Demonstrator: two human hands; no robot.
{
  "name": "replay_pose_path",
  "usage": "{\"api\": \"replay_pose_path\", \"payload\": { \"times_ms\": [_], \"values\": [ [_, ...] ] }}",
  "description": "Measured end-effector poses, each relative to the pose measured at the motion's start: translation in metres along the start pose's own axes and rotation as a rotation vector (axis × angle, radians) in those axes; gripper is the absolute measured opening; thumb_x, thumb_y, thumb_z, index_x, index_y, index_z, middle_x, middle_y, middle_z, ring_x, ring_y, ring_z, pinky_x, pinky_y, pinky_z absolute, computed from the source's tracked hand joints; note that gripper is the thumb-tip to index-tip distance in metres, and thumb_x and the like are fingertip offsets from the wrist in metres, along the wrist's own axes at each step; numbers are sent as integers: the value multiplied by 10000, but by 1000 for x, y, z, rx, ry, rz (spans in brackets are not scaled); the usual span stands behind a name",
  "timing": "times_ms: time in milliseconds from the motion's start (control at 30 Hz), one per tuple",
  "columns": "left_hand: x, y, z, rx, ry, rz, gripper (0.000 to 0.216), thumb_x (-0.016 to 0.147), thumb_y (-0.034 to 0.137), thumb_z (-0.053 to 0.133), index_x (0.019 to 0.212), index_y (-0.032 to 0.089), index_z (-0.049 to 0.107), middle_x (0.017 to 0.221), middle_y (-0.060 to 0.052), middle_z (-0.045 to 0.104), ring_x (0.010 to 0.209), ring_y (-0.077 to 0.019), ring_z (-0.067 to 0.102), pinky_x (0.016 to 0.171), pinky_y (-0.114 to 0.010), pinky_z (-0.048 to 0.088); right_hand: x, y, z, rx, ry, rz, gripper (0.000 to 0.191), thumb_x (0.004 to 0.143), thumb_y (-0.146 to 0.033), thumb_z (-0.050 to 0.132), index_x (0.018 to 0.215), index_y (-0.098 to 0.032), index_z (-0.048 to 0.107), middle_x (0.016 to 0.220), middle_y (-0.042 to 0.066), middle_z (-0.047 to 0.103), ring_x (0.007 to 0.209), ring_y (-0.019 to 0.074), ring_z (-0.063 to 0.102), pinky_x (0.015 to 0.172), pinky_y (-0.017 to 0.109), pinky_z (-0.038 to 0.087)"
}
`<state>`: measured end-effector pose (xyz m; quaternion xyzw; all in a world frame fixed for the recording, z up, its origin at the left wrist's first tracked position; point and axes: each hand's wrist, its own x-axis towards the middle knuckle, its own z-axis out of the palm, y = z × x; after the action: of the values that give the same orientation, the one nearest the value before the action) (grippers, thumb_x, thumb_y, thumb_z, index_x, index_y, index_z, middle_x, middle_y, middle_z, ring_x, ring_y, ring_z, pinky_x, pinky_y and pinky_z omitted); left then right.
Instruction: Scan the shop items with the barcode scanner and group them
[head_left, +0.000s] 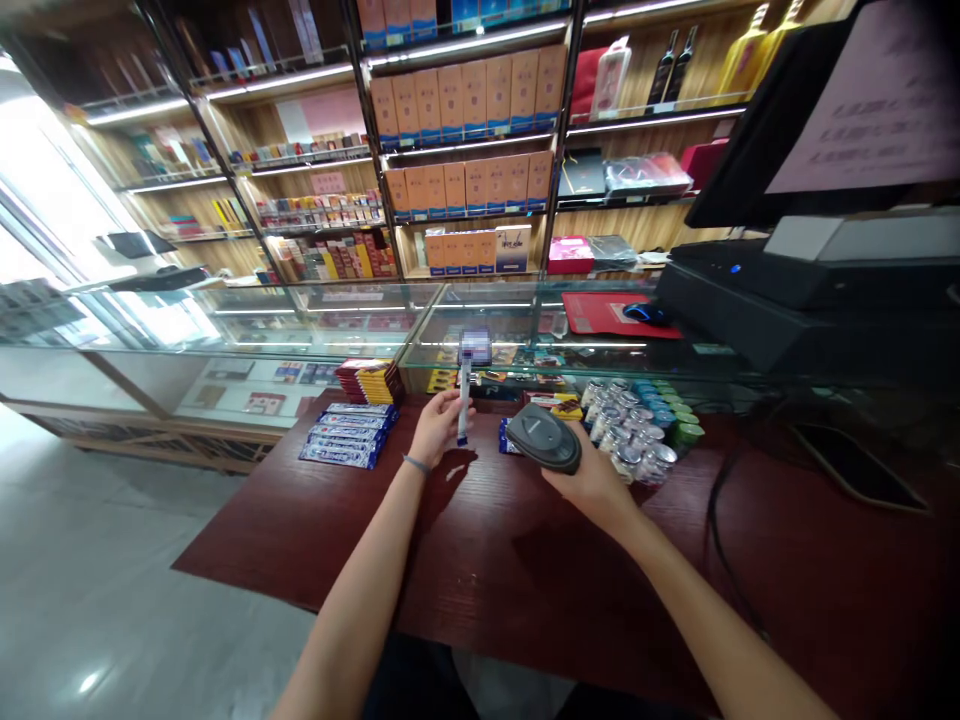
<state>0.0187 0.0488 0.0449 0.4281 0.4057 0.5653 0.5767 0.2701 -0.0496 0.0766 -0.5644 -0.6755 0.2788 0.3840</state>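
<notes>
My left hand [437, 430] is closed on a slim blue-and-white snack stick packet [464, 395], held nearly upright above the dark red wooden counter [480, 540]. In my right hand [596, 480] is a dark grey handheld barcode scanner [546, 437], its head pointing left toward the packet. Left of my left hand lies a row of similar blue-and-white packets [346, 436]. Partly hidden behind the scanner is another blue packet [507, 437]. Beside my right hand stand several small jars with silvery lids [628, 430].
Stacked red and yellow packs [370, 382] sit behind the row. A glass display case [337, 320] borders the counter's far side. To the right are a monitor [817, 110], a mouse [646, 313], a black cable [716, 530] and a dark phone-like slab [859, 466].
</notes>
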Motion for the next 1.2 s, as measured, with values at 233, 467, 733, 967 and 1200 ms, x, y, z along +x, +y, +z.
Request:
{"api": "replay_pose_path", "payload": {
  "times_ms": [233, 467, 733, 967, 1200],
  "values": [
    [-4, 57, -81, 840, 172, 504, 341, 872, 388, 701, 1164, 212, 702, 1136, -89, 742, 1019, -245, 708, 954, -405, 541, -1, 0, 14, -15, -43, -42, 448, 765, -323, 653, 1196, -292, 534, 987, 19, 744, 966, 279, 709, 828, 358, 506],
    [-18, 80, -192, 1416, 38, 718, 285, 961, 339, 575, 1213, 245, 672, 1197, -79, 714, 1126, -238, 660, 1002, -392, 516, 0, -5, 23, -4, -80, -68, 418, 780, -348, 644, 1170, -284, 507, 949, 11, 734, 871, 246, 713, 780, 328, 512],
    [-6, 73, -254, 1570, -104, 571, 299, 948, 270, 548, 1217, 244, 675, 1228, -95, 695, 1166, -241, 630, 1041, -415, 495, -2, 15, 43, -79, -140, -177, 493, 799, -411, 620, 1235, -255, 453, 954, 68, 736, 869, 310, 732, 733, 373, 521],
    [3, 63, -266, 1562, -122, 478, 334, 922, 224, 543, 1231, 227, 669, 1256, -112, 674, 1190, -261, 613, 1067, -436, 481, -3, 21, 52, -133, -153, -161, 537, 785, -421, 610, 1260, -256, 419, 917, 83, 747, 877, 362, 742, 705, 402, 518],
    [4, 60, -263, 1498, -126, 495, 335, 903, 205, 547, 1203, 220, 695, 1231, -123, 666, 1163, -262, 631, 1058, -442, 496, -1, 7, 44, -100, -161, -159, 414, 793, -437, 591, 1139, -257, 453, 882, 69, 737, 776, 317, 735, 668, 372, 519]
  ]
}}
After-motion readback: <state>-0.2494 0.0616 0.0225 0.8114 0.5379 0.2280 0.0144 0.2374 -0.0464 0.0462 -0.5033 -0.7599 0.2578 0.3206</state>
